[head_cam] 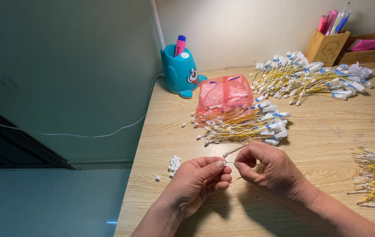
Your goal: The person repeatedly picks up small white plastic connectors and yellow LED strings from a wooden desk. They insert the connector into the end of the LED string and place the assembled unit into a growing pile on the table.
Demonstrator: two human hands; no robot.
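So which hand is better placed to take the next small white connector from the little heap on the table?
The left hand, I think. The small white connectors lie just to its left, while the right hand is farther away and pinches a yellow wire. The left fingertips are busy at the wire's end, though.

Wooden desk (328,131) against pale wall (240,26), perhaps tiled floor (42,202)
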